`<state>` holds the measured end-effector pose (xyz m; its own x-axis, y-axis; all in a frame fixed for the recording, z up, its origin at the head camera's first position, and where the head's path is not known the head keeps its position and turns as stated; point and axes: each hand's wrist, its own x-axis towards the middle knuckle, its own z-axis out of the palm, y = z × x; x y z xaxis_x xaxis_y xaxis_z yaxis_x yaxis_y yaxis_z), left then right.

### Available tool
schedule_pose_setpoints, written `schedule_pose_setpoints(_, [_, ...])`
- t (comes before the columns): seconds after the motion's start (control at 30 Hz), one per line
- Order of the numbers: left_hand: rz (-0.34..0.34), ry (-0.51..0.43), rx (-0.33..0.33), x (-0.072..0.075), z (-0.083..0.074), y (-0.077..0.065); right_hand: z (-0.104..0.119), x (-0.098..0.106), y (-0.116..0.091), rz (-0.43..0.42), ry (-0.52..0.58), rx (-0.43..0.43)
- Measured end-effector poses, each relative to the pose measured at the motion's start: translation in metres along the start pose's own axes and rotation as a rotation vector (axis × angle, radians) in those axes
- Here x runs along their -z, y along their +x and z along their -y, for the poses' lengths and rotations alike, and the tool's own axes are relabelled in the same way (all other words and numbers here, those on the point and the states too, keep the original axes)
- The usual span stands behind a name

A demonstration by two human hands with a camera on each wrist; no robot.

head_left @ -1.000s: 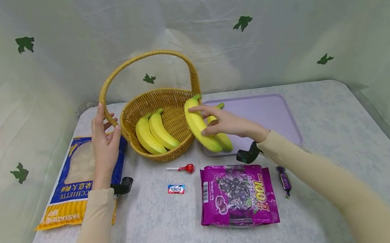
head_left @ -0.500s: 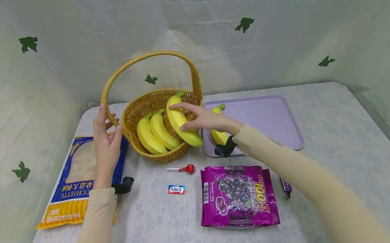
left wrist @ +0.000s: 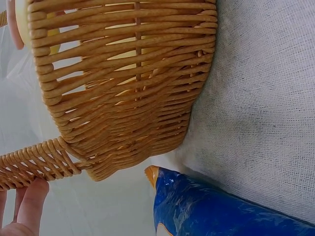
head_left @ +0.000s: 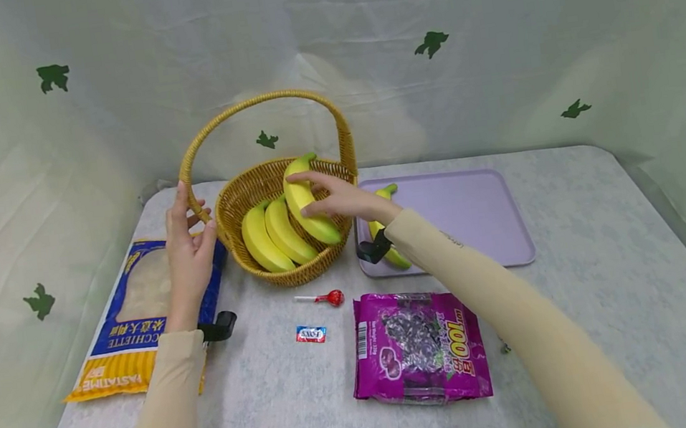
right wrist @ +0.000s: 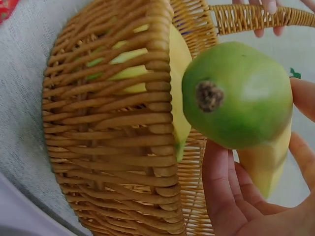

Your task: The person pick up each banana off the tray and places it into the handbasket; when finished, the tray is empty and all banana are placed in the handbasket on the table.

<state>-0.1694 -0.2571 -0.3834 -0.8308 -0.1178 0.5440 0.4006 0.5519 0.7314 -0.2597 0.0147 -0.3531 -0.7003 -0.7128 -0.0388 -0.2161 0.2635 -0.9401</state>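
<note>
So my right hand [head_left: 341, 196] is pinching a banana [head_left: 301, 201] between thumb and fingers, tilting it over the basket [head_left: 251, 183]. My left hand [head_left: 186, 260] is gripping the handle [head_left: 272, 96] on the basket's left. Two more bananas [head_left: 264, 242] are lying inside, a fourth banana [head_left: 397, 259] is sitting on the lilac tray [head_left: 460, 213] right of the basket, and a lollipop [head_left: 333, 298] is lying in front.

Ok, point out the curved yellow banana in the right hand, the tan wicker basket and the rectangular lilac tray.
Held yellow banana [head_left: 298, 195], head view: mid-body.
Tan wicker basket [left wrist: 123, 115], left wrist view: outer wall.
Rectangular lilac tray [head_left: 456, 213], head view: bare surface.
</note>
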Motion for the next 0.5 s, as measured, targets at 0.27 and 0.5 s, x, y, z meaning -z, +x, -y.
schedule_pose_setpoints(0.27, [-0.001, 0.001, 0.0, 0.001, 0.0, 0.0, -0.001, -0.003, 0.014, 0.023, -0.009, -0.032])
schedule_pose_setpoints(0.5, [0.002, -0.003, 0.003, 0.0, -0.001, 0.0, -0.009, -0.012, 0.027, 0.0, -0.123, -0.094])
